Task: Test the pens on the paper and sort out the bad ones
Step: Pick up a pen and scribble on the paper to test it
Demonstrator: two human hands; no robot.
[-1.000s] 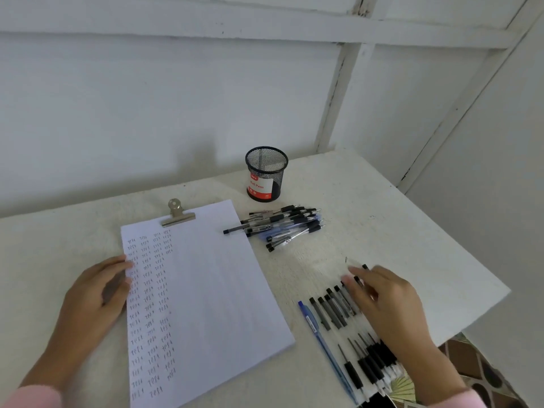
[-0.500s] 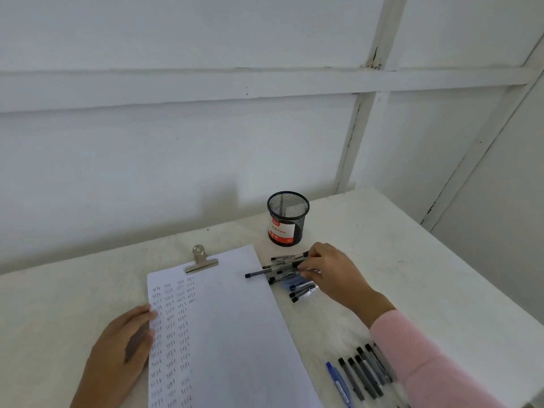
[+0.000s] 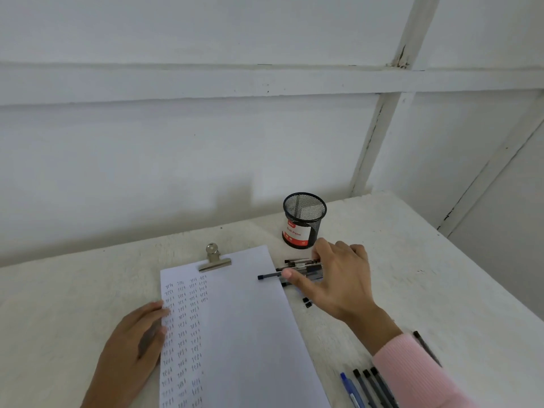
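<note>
A: Hands, quick?
B: Right hand (image 3: 338,278) reaches forward over the pile of pens (image 3: 300,267), palm down, wrist low and pink sleeve (image 3: 418,375) trailing back. Its fingers arch over the far side of the pile and the thumb presses the near side, a narrow pinch. Which single pen it has, I cannot tell.
A: Left?
B: Left hand (image 3: 132,343) lies flat, fingers straight, with the tips on the left edge of the paper (image 3: 244,334).
A: Where do the pens lie?
B: The pile lies on the table (image 3: 426,275), just beside the paper's upper right edge and near the cup (image 3: 304,220). One black-capped pen (image 3: 268,276) pokes out over the sheet. Two small black ends show under the palm. A second row of pens (image 3: 374,387) lies at the bottom right, with a blue pen (image 3: 350,390) at its left, well apart from the pile.
A: Containers?
B: The black mesh cup stands upright with a red and white label. Through its mouth only mesh shows.
A: And the paper?
B: It is held by a metal clip (image 3: 213,259) at the top, with small scribbles in columns down its left side.
A: Edges, room?
B: The table's back edge meets the white wall and its right edge runs diagonally. Bare top shows right of the right hand and left of the paper.
</note>
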